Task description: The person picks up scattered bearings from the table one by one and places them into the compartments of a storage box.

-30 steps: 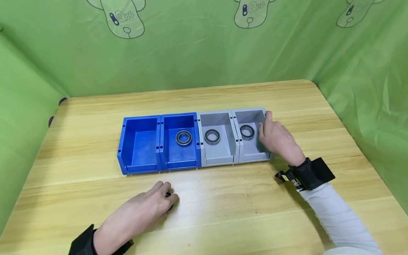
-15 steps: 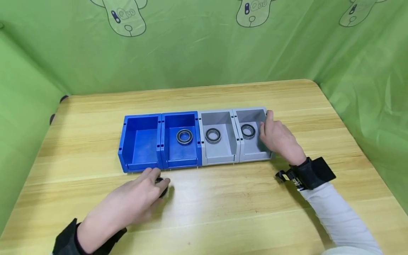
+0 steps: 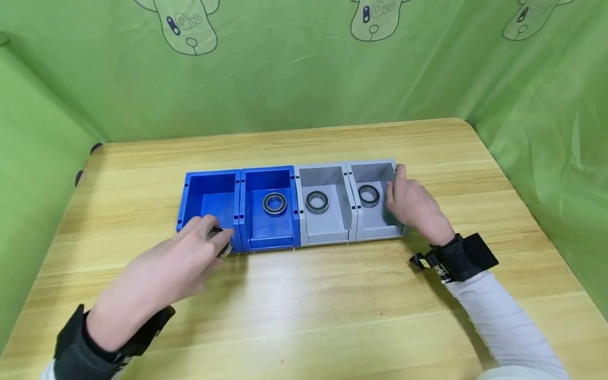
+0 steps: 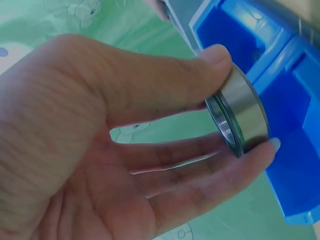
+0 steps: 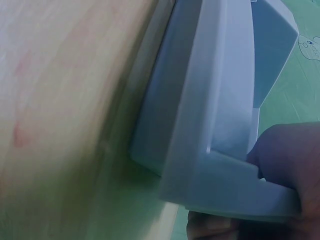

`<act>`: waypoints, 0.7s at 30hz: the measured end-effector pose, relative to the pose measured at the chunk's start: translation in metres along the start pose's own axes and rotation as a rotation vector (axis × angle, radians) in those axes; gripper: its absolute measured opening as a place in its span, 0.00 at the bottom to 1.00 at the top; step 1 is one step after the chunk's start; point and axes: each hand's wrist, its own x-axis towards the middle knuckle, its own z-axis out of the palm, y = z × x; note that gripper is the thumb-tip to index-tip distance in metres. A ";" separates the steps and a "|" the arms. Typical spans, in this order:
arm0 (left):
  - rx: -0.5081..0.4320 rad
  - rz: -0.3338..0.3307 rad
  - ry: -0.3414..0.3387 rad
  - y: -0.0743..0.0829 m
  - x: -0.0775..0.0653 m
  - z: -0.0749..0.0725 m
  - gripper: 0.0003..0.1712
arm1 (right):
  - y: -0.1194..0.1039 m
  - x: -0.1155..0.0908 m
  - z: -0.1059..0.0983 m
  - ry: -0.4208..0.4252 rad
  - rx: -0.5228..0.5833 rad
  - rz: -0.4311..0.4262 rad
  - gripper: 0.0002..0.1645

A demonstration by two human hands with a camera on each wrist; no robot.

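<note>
My left hand (image 3: 166, 264) pinches a ball bearing (image 4: 245, 110) between thumb and fingertips, its shiny steel outer ring plain in the left wrist view. In the head view that hand overlaps the front of the leftmost blue bin (image 3: 214, 182). At the right end of the row, my right hand (image 3: 420, 208) grips the side wall of a grey bin (image 5: 200, 100); thumb and fingers lie on opposite sides of the wall. Single bearings lie in the other blue bin (image 3: 265, 206), the inner grey bin (image 3: 308, 203) and the gripped grey bin (image 3: 360, 197).
The bins stand side by side on a wooden table (image 3: 323, 311), their low fronts facing me. Green cloth (image 3: 294, 79) with printed cartoon heads hangs behind and along both sides. Black wrist straps (image 3: 467, 258) sit on both arms.
My left hand has carried the bearing up and to the left, from the tabletop to the front of the leftmost blue bin. The right hand has stayed on the grey bin.
</note>
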 end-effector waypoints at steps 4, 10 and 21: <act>-0.002 -0.013 -0.021 -0.007 0.001 -0.005 0.27 | 0.000 0.000 0.001 0.000 0.003 -0.010 0.23; -0.044 -0.050 -0.058 -0.017 0.004 -0.010 0.29 | 0.001 -0.003 0.002 0.024 -0.001 -0.042 0.22; -0.041 0.014 -0.006 -0.036 0.012 -0.011 0.27 | 0.001 -0.002 0.001 0.046 0.003 -0.063 0.21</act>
